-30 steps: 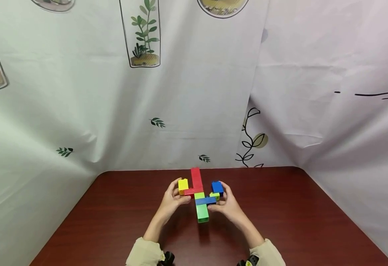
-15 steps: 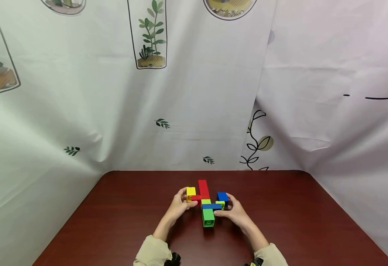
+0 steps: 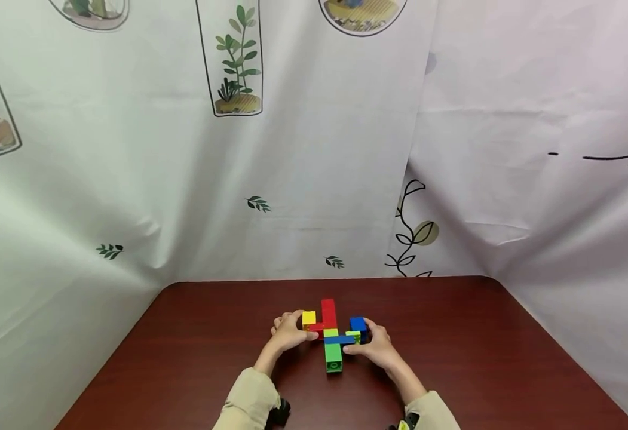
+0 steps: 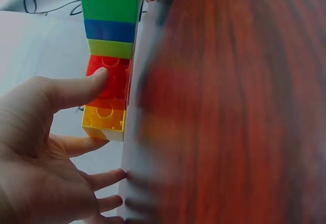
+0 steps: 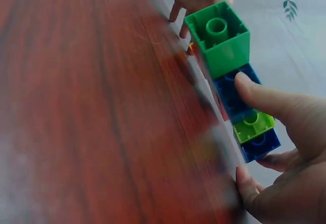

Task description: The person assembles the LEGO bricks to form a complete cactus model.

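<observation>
A toy building-block model [image 3: 328, 319] lies at the tabletop between both hands. It joins a red arm, a yellow block [image 3: 309, 318], lime pieces, a blue crosspiece [image 3: 339, 340], a blue block [image 3: 358, 325] and a green block [image 3: 333, 357] with its hollow end toward me. My left hand [image 3: 287, 332] pinches the left side; in the left wrist view, its thumb lies on the red brick [image 4: 116, 89] and its index finger touches the yellow one, the other fingers spread. My right hand [image 3: 379, 347] pinches the right side, thumb on the blue brick [image 5: 232, 96], fingers behind the dark blue block [image 5: 261, 145].
The dark reddish wooden table [image 3: 195, 358] extends around the model on all sides. A pale cloth [image 3: 314, 149] printed with plants hangs behind and beside it. Dark devices are strapped at both wrists, over light sleeves [image 3: 249, 397].
Both hands have lowered the model toward the tabletop, and it has levelled out. Its green end has dropped. The left hand's spare fingers have shifted outward; both hands keep their hold.
</observation>
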Tool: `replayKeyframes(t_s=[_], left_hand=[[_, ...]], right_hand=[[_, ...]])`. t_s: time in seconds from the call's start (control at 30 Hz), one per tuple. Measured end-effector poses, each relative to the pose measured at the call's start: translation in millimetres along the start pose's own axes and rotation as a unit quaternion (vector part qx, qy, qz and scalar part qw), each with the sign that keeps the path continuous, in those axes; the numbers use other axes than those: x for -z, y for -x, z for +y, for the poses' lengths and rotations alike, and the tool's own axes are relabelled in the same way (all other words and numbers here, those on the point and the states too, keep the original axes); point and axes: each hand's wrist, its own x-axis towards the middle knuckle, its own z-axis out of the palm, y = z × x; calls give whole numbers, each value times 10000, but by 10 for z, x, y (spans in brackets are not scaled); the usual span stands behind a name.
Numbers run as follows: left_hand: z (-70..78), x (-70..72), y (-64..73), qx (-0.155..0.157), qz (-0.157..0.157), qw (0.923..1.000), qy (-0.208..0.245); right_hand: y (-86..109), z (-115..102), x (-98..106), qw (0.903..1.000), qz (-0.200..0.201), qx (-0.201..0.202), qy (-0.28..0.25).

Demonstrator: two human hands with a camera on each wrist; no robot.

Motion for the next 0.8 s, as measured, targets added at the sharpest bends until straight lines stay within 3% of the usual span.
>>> replayKeyframes(t_s=[0.27,0.47,0.6,0.7,0.8], left_hand=[[-71,39,-125,71,17,9997,-213],[-60,216,-169,164,-163,9997,-112],[-26,219,-134,-135,-45,9953,-957],[-7,198,-116,-383,200,9833,-1769],[1,199,-104,-443,364,9718,-2287]], right_hand=[[-129,-100,-79,9950,57,67,990],[-270,-208,-51,9942,-233,194,1034],[-319,-253,5,9859,-196,322,1628],[-347,-298,20,9706,-188,485,2349],[-368,-333,7,9515,-224,666,2996]])
